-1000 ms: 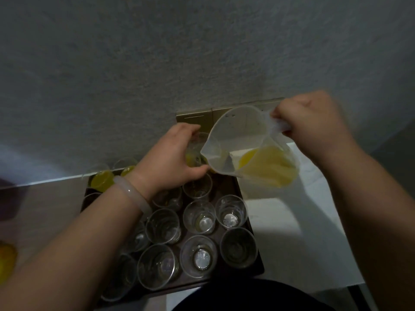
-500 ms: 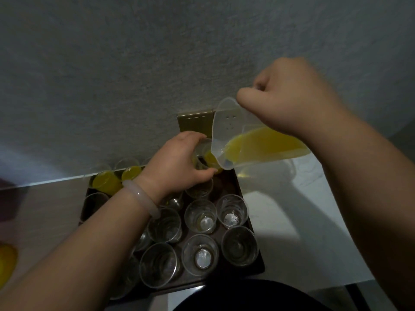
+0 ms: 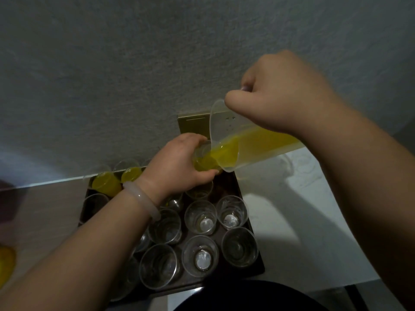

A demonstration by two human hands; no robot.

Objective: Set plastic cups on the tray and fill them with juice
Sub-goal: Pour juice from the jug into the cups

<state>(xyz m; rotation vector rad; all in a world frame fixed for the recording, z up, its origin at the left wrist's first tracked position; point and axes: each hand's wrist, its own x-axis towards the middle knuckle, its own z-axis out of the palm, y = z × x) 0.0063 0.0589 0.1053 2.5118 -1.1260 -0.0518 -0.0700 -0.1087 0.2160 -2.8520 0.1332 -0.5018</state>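
A dark tray [image 3: 258,263] carries several clear plastic cups, most of them empty, such as one [image 3: 200,217] near the middle. Two cups with yellow juice [image 3: 105,182] stand at the tray's far left. My left hand [image 3: 177,164] grips a clear cup [image 3: 205,159] at the tray's far edge; yellow juice is in it. My right hand [image 3: 278,97] holds the handle of a clear plastic jug [image 3: 242,144], tipped steeply left, its spout over that cup and juice running to the lip.
A grey wall rises right behind the tray, with a brass-coloured plate [image 3: 193,124] on it. A white surface [image 3: 292,209] lies right of the tray. Something yellow [image 3: 5,263] sits at the left frame edge. A dark round shape [image 3: 247,297] is at the bottom.
My right hand has lifted and tipped the jug further to the left, so the juice has run to the spout and into the cup that my left hand grips.
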